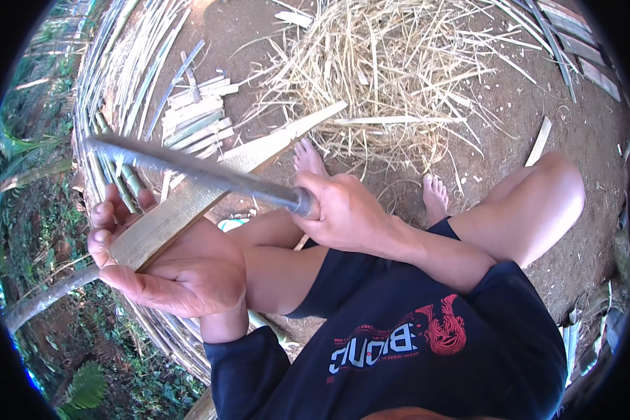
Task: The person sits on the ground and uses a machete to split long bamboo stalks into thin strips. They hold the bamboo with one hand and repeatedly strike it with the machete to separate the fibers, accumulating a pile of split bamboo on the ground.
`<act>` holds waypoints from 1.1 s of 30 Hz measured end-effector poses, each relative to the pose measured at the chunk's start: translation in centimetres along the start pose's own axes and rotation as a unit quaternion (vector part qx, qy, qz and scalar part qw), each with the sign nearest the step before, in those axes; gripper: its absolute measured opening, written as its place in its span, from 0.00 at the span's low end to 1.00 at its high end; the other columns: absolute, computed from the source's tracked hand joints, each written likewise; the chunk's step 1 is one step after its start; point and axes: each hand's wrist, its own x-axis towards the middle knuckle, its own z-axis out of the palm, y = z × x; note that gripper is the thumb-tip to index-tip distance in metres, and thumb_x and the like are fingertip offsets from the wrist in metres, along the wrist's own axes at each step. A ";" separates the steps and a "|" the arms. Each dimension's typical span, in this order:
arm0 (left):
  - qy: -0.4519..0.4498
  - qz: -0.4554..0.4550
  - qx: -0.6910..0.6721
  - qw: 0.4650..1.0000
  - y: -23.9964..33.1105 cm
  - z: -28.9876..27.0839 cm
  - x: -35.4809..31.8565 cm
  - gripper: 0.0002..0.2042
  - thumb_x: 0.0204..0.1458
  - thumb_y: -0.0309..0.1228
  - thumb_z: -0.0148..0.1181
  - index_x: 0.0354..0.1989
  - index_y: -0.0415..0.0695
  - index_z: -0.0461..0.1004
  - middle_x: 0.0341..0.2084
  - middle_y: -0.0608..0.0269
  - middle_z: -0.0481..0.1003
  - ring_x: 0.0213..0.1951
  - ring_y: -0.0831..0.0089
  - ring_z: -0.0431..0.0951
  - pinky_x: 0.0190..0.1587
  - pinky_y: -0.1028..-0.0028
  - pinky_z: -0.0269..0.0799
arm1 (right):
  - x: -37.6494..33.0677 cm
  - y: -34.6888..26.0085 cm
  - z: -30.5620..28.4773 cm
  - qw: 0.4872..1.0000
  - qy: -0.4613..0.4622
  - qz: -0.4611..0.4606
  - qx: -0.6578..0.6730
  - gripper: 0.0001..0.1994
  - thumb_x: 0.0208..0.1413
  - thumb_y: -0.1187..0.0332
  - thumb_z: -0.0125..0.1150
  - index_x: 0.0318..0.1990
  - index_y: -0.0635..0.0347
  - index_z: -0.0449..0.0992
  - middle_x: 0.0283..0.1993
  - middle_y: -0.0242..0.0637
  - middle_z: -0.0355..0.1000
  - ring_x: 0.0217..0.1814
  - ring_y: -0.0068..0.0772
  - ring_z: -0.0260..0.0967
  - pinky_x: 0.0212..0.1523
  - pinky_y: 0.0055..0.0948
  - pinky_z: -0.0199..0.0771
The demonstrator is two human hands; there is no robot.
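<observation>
1. Far left of the hands, green plants (28, 231) cover the slope past the edge of the dirt ground.
2. The left hand (168, 266) is palm up, fingers curled round a flat bamboo slat (189, 203), clamped on its near end.
3. The slat runs up and right from that hand, its far tip near a bare foot (308, 159).
4. A long grey blade (189, 168) lies across the slat, just above the left fingers; whether it touches the slat I cannot tell.
5. Above the left hand, a curved bundle of long strips (112, 77) and a pile of short cut pieces (196, 115) lie on the ground.
6. The right hand (343, 210) is closed tight on the blade's handle, right of the left hand and apart from it.
7. Above the right hand lies a loose heap of pale shavings (378, 70).
8. Right of the right hand, a bent knee (546, 189), then more slats (574, 42) at the far upper right.
9. Below both hands, the dark shirt carries a blue, white and red print (399, 339). No containers show.
</observation>
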 end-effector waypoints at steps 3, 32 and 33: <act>0.015 0.041 0.073 0.996 -0.1 1.3 -0.3 0.17 0.66 0.41 0.35 0.52 0.46 0.68 0.52 0.55 0.69 0.59 0.63 0.65 0.59 0.64 0.64 | 1.6 1.9 -1.6 0.984 -0.059 0.155 0.063 0.08 0.45 0.72 0.58 0.32 0.67 0.71 0.20 0.56 0.70 0.36 0.64 0.71 0.51 0.49 0.59; -0.079 -0.024 -0.029 0.996 -0.4 -0.9 0.3 0.18 0.66 0.47 0.36 0.50 0.48 0.66 0.49 0.56 0.68 0.59 0.59 0.63 0.64 0.58 0.56 | 0.3 6.5 -0.8 0.970 -0.052 0.235 0.029 0.12 0.52 0.64 0.57 0.34 0.66 0.77 0.20 0.47 0.72 0.24 0.44 0.74 0.32 0.37 0.78; -0.090 -0.035 -0.046 0.994 -0.5 -0.6 0.7 0.18 0.65 0.47 0.37 0.49 0.49 0.66 0.46 0.58 0.68 0.56 0.62 0.65 0.63 0.59 0.56 | 0.7 5.6 -0.8 0.978 -0.050 0.200 0.018 0.11 0.51 0.65 0.58 0.35 0.65 0.76 0.20 0.47 0.71 0.22 0.42 0.73 0.30 0.35 0.76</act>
